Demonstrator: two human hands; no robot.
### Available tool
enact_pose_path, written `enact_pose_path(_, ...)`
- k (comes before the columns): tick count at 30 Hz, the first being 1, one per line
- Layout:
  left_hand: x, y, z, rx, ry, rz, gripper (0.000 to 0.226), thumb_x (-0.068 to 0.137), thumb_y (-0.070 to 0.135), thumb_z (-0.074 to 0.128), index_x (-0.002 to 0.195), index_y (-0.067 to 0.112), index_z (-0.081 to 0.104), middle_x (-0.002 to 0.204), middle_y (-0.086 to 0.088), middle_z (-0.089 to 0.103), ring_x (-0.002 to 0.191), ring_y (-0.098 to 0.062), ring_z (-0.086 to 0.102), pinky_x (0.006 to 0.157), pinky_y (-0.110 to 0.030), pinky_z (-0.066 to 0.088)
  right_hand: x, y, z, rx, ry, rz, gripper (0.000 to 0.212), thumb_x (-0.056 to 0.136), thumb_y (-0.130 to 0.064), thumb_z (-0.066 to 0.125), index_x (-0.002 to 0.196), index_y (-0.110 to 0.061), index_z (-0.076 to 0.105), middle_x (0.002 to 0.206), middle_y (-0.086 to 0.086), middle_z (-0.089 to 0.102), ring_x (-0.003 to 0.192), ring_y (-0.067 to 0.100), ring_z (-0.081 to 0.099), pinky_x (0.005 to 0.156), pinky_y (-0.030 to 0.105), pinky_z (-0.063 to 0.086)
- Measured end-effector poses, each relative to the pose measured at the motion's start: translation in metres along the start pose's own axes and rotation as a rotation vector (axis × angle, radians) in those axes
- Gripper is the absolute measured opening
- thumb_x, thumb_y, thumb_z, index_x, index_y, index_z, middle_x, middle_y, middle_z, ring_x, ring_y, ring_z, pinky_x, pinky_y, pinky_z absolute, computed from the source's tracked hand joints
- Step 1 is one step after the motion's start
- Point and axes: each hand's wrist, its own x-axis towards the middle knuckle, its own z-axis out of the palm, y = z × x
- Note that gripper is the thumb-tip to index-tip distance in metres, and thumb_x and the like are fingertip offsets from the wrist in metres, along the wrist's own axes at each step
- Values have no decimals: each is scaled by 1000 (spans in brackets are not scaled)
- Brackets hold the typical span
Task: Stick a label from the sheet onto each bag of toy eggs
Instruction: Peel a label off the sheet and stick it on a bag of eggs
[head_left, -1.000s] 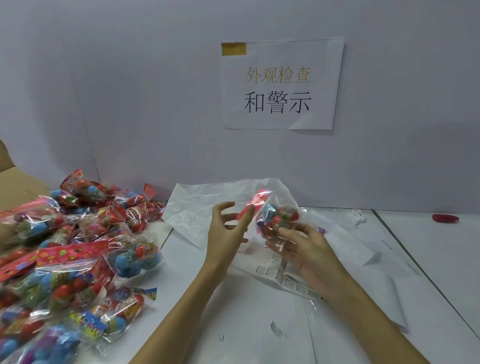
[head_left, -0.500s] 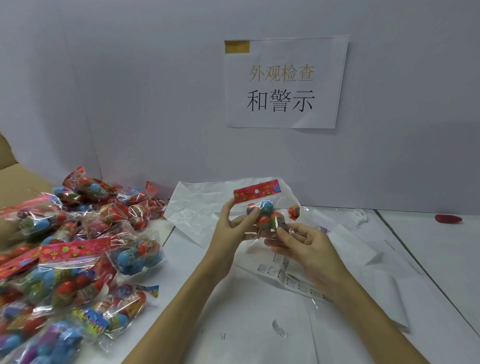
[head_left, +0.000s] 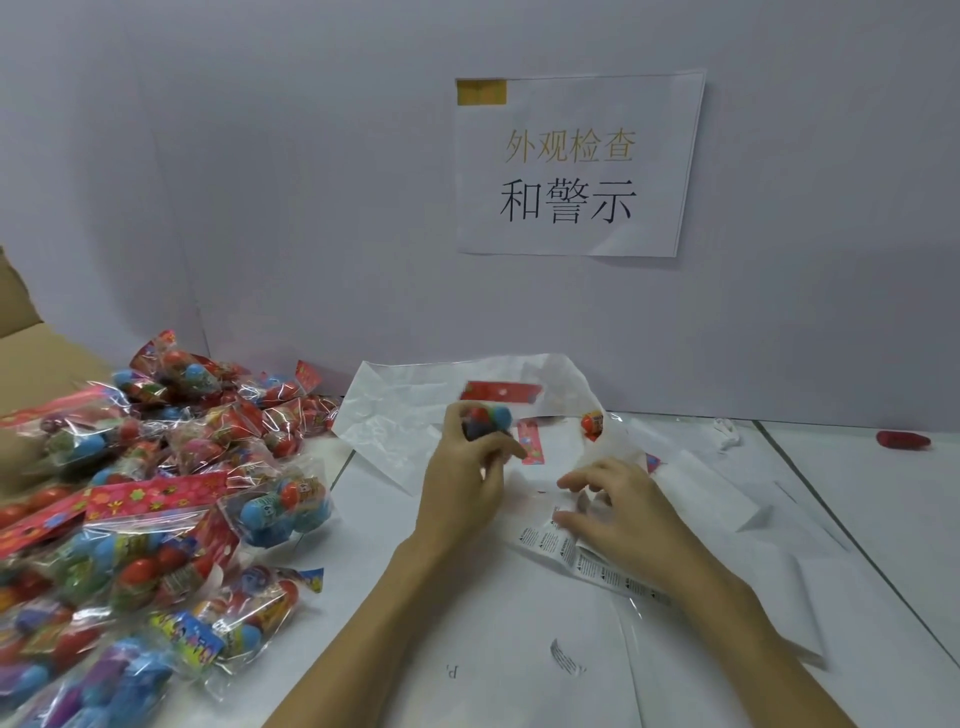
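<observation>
My left hand (head_left: 462, 483) is shut on a clear bag of toy eggs (head_left: 491, 418) with a red header card, held just above the table. My right hand (head_left: 618, 512) rests lower, fingers spread and curled over the label sheet (head_left: 566, 553), a strip of white warning labels on clear backing. Whether a label sits between those fingertips is not visible. A big pile of egg bags (head_left: 156, 499) lies at the left.
A crumpled white plastic bag (head_left: 400, 415) with one more egg bag (head_left: 592, 423) lies behind my hands. White sheets of paper (head_left: 727, 499) cover the table. A red object (head_left: 903, 440) is at the far right, a cardboard box (head_left: 31, 358) at the far left.
My right hand has let go of the bag and dropped onto the label sheet. My left hand now holds the bag alone, a little lower.
</observation>
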Motion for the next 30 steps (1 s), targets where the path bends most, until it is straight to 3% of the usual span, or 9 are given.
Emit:
enact_pose_path(5,-7,-1,2,86,-299,195,16,87,19,70,101,19,77,141,1,44,117,-17,57,91,-37,54,2,2,5,-79,15,-59,22,91,-41,78,111,-31,78,106,-17,59,110,10,53,89,19,36)
enact_pose_path(9,-4,-5,0,55,-377,217,9,89,28,79,93,20,79,145,-2,42,122,-21,54,98,-41,50,2,3,7,-90,16,-78,21,91,-36,78,111,-29,78,107,-16,63,110,11,54,91,19,38)
enact_pose_path(12,-3,-10,1,22,-399,191,9,90,29,80,92,20,79,144,-1,38,123,-22,52,101,-41,49,2,4,8,-77,13,-83,20,92,-33,78,111,-29,78,108,-14,67,107,10,53,87,14,36)
enact_pose_path(18,-3,-15,7,49,-388,224,9,95,30,76,97,22,79,146,-2,38,126,-26,50,102,-43,49,1,3,5,-51,11,-78,18,92,-32,78,110,-30,79,107,-12,72,102,6,58,89,17,43)
enact_pose_path(23,-2,-19,9,30,-388,215,14,96,30,74,97,18,80,146,-5,39,127,-28,50,103,-44,48,0,2,-2,19,-10,-58,23,90,-28,81,112,-33,81,106,-16,78,86,-14,62,80,1,42)
enact_pose_path(30,-2,-20,9,32,-379,197,14,96,21,74,96,8,79,143,-10,42,125,-32,51,101,-48,49,-1,3,-5,104,-8,-31,15,94,-22,77,102,-33,82,95,-18,77,94,-4,69,84,8,50)
